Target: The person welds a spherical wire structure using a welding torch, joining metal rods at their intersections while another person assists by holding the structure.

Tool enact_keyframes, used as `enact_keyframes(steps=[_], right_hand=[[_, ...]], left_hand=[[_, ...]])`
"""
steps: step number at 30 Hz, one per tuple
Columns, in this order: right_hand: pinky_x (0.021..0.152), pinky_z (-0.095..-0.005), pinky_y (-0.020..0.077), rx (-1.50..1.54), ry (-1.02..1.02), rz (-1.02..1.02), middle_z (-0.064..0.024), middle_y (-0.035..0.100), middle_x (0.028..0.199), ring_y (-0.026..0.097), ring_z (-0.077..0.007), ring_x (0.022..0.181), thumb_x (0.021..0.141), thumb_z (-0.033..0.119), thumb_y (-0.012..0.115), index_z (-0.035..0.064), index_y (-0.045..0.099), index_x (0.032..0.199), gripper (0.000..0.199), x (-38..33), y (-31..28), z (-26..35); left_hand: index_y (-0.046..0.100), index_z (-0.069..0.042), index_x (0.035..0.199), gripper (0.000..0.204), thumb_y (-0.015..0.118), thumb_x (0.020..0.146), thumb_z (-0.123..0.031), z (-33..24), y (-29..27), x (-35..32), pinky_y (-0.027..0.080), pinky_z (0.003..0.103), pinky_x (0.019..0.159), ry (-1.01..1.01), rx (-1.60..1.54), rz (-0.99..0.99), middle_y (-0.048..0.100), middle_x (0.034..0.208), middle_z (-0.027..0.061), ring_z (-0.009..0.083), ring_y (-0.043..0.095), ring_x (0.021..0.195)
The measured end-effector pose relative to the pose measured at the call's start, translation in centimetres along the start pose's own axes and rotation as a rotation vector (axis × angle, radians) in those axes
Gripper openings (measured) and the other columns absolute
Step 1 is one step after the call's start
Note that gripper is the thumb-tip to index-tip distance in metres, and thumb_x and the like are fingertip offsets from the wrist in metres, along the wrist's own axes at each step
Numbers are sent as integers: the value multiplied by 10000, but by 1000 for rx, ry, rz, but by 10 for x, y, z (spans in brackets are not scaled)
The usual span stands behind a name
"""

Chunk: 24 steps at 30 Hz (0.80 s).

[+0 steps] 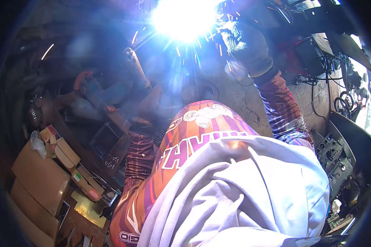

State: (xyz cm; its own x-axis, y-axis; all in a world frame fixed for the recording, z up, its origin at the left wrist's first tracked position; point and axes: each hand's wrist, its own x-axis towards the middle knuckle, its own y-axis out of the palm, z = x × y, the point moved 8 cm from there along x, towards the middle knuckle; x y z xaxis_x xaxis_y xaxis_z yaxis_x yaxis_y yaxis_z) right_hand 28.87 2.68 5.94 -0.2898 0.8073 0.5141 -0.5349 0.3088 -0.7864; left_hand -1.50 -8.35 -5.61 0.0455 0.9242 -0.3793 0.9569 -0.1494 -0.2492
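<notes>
One blinding glare (184, 18) is burning at 12 o'clock, with orange sparks (178, 51) streaking below and beside it. Your right hand (246, 43), in a thick glove (259, 51), is sitting just beside the light at 1 o'clock. Brightness is washing out the fingertips; cannot tell whether they are clenching anything.

Your left hand (149, 102) is lying in dim haze at 10 o'clock. Nearest it, toward 11 o'clock, a tan cylindrical piece (137, 68) is slanting up and left, its lower end near the hand. Cannot tell if you are grasping it or only resting beside it.

Room: bare floor (251, 101) is opening at 2 to 3 o'clock, between your torso and the right sleeve (282, 109). Beyond that sleeve, black cables (329, 76) are tangling and hanging at 2 o'clock, and a dark metal part (336, 158) is edging in between 3 and 4. Cardboard boxes (41, 173) are crowding 8 o'clock, outside your left sleeve (140, 160). White cloth (251, 193) is draping across 5 o'clock, covering part of your patterned shirt (208, 123).
</notes>
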Motion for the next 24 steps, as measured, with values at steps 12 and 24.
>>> enact_keyframes(steps=[12,24], right_hand=[[857,-322,572,-50,-39,-106,-58,718,1054,691,-225,974,910,178,699,122,708,1155,251,-10,2,-9],[791,-359,568,-218,-132,70,-43,708,1172,691,-221,984,907,184,689,125,692,1204,303,-4,15,2]], left_hand=[[630,-43,1172,345,733,853,-126,-13,-27,3,523,344,839,132,51,-235,679,1051,66,204,652,965],[600,-52,1186,382,740,831,-50,4,-38,-2,547,352,876,235,26,-213,649,1113,61,215,636,1019]])
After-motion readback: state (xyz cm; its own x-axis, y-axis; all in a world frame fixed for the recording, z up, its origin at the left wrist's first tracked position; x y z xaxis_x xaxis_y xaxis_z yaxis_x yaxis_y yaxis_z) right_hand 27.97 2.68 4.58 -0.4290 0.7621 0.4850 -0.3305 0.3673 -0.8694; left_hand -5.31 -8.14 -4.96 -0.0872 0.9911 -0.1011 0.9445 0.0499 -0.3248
